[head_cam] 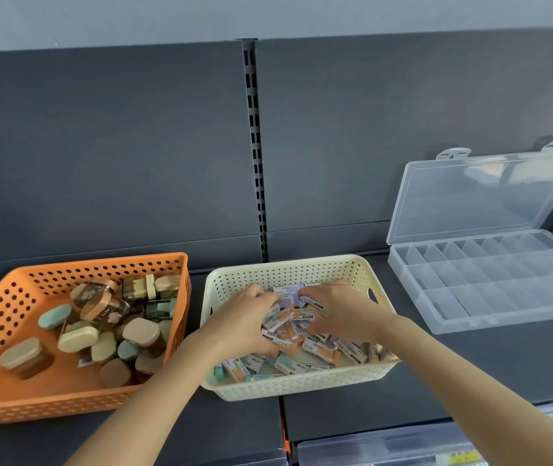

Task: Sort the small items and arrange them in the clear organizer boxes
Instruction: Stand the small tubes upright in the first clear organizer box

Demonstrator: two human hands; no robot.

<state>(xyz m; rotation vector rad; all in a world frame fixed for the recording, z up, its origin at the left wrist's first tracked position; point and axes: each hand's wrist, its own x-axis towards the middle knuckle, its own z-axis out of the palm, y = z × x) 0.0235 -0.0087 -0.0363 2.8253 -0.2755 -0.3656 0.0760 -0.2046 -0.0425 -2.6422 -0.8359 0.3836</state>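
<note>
Both hands are down inside the cream basket (288, 386), close together over its heap of small wrapped erasers (287, 326). The left hand (238, 317) has its fingers curled into the pile with the thumb tucked under at the near side, gripping a cluster of erasers. The right hand (339, 311) faces it, fingers bent over the same cluster and pressing it toward the left hand, so the bunch is clasped between the two. More erasers lie loose under and in front of the wrists, along the basket's near wall.

To the right of the right hand, well apart from it, stands the clear organizer box (490, 280). Its lid (480, 193) is swung up and leans back, and the rows of compartments beneath it show nothing inside.

To the left of the left hand, just beside the cream basket, sits an orange basket (66, 405) holding a jumble of small lidded tubs (140, 331) in beige, green and brown.

All three rest on a dark grey shelf (470, 364). Beyond the hands rises a slotted upright (256, 163).
</note>
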